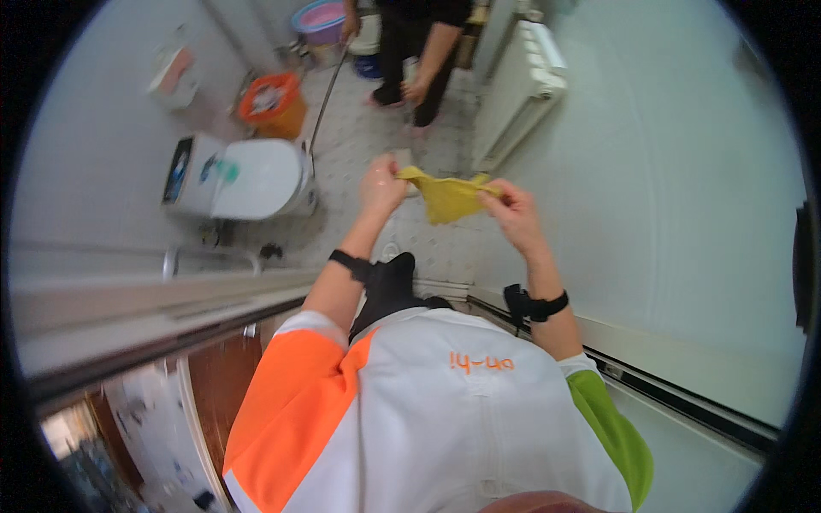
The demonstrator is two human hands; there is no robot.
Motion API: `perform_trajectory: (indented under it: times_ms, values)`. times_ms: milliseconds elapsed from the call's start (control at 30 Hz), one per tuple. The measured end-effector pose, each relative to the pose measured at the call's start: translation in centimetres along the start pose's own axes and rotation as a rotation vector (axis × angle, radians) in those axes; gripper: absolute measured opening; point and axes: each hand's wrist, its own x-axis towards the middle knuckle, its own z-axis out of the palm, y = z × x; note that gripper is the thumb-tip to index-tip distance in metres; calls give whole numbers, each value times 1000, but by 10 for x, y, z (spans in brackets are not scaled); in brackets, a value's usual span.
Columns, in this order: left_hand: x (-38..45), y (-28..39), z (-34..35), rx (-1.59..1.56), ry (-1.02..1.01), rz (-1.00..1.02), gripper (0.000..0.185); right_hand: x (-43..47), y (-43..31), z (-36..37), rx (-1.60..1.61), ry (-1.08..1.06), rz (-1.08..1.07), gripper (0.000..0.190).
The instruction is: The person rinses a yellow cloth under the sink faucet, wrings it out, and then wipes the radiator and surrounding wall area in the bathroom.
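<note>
A yellow cloth (pixel 449 199) hangs stretched between my two hands, above the tiled floor. My left hand (pixel 383 186) pinches its left corner between thumb and fingers. At the other end, my right hand (pixel 513 211) grips the gathered upper right corner. The middle of the cloth sags below the line of my hands. Black straps circle both of my forearms. I stand at the sliding-door track, with one dark-trousered leg showing under my left forearm.
A toilet (pixel 256 179) with its lid down stands left, beside an orange waste bin (pixel 272 106). Ahead, another person (pixel 420 58) holds a long thin pole (pixel 328 96). A white radiator (pixel 523 90) is on the right wall. Basins (pixel 319 19) sit at the back.
</note>
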Motion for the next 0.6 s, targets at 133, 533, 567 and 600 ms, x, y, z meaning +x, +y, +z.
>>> perform_trajectory:
  times_ms: [133,533,567,600]
  values:
    - [31,14,31,-1102,-304,-591,32,16,-16,15,-117,-43,-133,17]
    - [158,88,26,-495,-380,659,32,162,-13,-91,-544,420,-30,27]
    - [168,88,25,-457,-389,607,32,179,-11,-108,-666,505,35,30]
    - [177,87,27,-450,-327,716,33,197,-8,-123,-783,577,58,34]
